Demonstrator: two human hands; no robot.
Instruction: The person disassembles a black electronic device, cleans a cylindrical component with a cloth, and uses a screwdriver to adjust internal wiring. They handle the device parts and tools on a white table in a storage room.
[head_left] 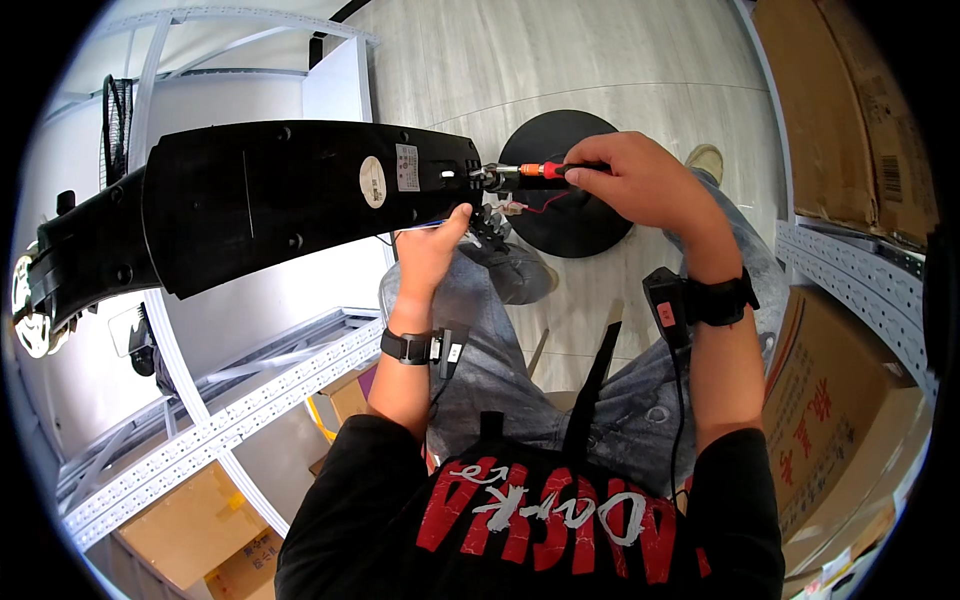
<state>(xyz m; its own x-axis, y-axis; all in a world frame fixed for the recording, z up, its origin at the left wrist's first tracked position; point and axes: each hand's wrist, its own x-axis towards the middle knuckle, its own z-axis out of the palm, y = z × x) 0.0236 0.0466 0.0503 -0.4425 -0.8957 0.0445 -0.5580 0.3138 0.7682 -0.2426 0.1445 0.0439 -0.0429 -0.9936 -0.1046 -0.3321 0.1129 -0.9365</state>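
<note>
A long black plastic housing (320,180) stretches from the far left to the middle, with an oval sticker and a pale label on its face. My left hand (428,255) is closed on its near edge close to the right end, thumb on top. A thin blue-and-white strip lies beside that thumb; its kind is unclear. My right hand (640,175) grips a red-and-black screwdriver (550,170), pointed left at a metal part (500,177) on the housing's end. Whether its tip touches is hard to see. Below hangs a thin red wire (545,205) with a small pale connector (513,208).
Behind the screwdriver is a round black disc (565,235) above the wood-look floor (600,60). Pale metal shelving (215,435) stands on the left, with cardboard boxes (195,520). More boxes (850,430) sit on a perforated rack (860,270) at the right.
</note>
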